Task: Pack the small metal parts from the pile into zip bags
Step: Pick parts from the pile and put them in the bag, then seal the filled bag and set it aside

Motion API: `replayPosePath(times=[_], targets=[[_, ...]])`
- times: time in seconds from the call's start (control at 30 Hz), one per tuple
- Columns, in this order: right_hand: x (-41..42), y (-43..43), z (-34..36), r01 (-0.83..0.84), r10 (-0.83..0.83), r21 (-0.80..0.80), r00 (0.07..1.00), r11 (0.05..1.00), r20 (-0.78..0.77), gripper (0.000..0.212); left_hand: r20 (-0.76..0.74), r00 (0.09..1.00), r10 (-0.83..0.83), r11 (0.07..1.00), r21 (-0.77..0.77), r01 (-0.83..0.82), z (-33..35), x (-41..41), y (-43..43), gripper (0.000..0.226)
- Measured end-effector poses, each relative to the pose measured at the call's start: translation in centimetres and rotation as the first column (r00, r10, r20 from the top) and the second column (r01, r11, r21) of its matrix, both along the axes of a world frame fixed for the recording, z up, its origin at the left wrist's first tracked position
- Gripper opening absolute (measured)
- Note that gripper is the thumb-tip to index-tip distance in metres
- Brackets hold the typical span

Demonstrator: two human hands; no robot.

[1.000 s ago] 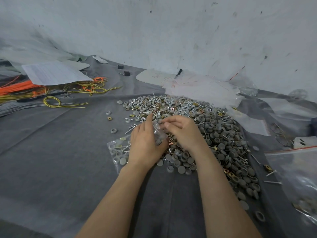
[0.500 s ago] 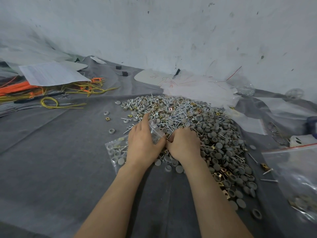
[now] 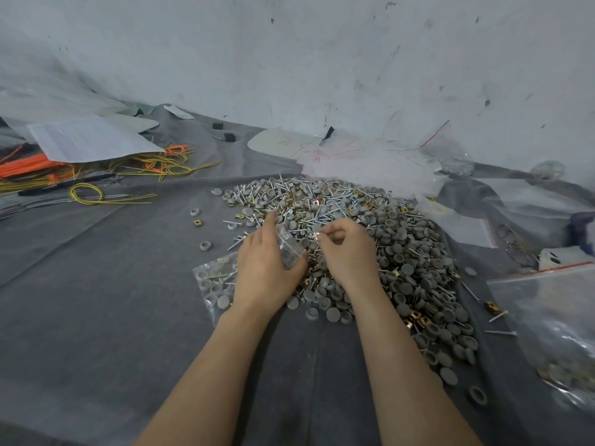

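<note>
A big pile (image 3: 380, 239) of grey caps, screws and brass-coloured clips lies on the grey cloth. My left hand (image 3: 267, 268) holds a small clear zip bag (image 3: 289, 249) at the pile's near left edge, thumb under it and fingers along its back. My right hand (image 3: 347, 252) hovers just right of the bag's mouth, fingers curled and pinching a small shiny part (image 3: 317, 236). Under my left wrist lies a filled zip bag (image 3: 214, 284) of caps and screws.
Another large zip bag (image 3: 557, 333) with parts lies at the right edge. A heap of empty clear bags (image 3: 370, 169) sits behind the pile. Yellow and orange wires (image 3: 96, 178) and a paper sheet (image 3: 87, 140) are at the far left. Loose caps (image 3: 205, 245) dot the cloth.
My right hand dipped into the pile close to the left hand, then rose and moved slightly right with a small part pinched. The left hand stays on the small bag.
</note>
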State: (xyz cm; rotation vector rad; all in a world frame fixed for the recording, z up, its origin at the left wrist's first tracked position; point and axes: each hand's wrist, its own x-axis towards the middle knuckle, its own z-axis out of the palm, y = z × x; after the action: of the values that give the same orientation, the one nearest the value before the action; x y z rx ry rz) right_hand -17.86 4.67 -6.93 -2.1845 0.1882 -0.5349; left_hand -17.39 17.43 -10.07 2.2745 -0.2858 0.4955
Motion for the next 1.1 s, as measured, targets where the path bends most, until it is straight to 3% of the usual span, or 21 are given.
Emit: replayPosePath(times=[0.2, 0.33, 0.5, 0.63, 0.77, 0.83, 0.87, 0.93, 1.03, 1.1], targets=[[-0.3, 0.4, 0.7, -0.130, 0.114, 0.199, 0.989, 0.971, 0.091, 0.006, 0.007, 1.000, -0.009, 1.000, 0.002, 0.009, 0.0, -0.1, 0.0, 0.086], [-0.5, 1.2, 1.0, -0.306, 0.305, 0.104, 0.952, 0.946, 0.024, 0.005, 0.009, 0.999, -0.031, 0.999, -0.007, 0.031, 0.1, -0.2, 0.1, 0.087], [-0.9, 1.5, 1.4, -0.390, 0.389, 0.029, 0.920, 0.920, 0.044, 0.038, 0.027, 0.999, -0.031, 0.997, -0.066, 0.032, 0.5, -0.4, 0.1, 0.086], [-1.2, 2.2, 1.6, -0.456, 0.453, 0.006, 0.883, 0.890, -0.123, 0.029, 0.087, 0.996, 0.021, 0.991, -0.130, -0.009, 1.4, -0.4, 0.5, 0.089], [-1.5, 2.5, 3.2, -0.343, 0.341, 0.054, 0.939, 0.938, 0.049, 0.006, 0.162, 0.986, -0.035, 0.995, -0.083, 0.049, 3.1, -0.8, 1.6, 0.102], [-2.1, 1.9, 4.6, -0.314, 0.298, 0.125, 0.945, 0.941, 0.133, 0.003, 0.110, 0.986, -0.127, 0.965, -0.218, 0.148, 4.4, -1.4, 2.3, 0.106], [-2.5, 1.5, 5.3, -0.310, 0.285, 0.139, 0.943, 0.940, 0.174, 0.006, 0.083, 0.981, -0.174, 0.918, -0.348, 0.192, 5.3, -1.8, 2.5, 0.100], [-3.6, 0.4, 6.8, -0.300, 0.263, 0.131, 0.933, 0.945, 0.245, 0.014, 0.095, 0.967, -0.236, 0.795, -0.553, 0.249, 7.1, -2.2, 2.5, 0.066], [-5.4, -1.6, 8.4, -0.274, 0.209, 0.165, 0.921, 0.947, 0.328, 0.022, 0.147, 0.953, -0.264, 0.809, -0.504, 0.302, 9.4, -2.3, 1.3, 0.010], [-6.8, -3.3, 9.0, -0.222, 0.133, 0.204, 0.917, 0.953, 0.376, 0.026, 0.161, 0.928, -0.335, 0.803, -0.466, 0.370, 10.7, -3.0, -0.5, 0.010]])
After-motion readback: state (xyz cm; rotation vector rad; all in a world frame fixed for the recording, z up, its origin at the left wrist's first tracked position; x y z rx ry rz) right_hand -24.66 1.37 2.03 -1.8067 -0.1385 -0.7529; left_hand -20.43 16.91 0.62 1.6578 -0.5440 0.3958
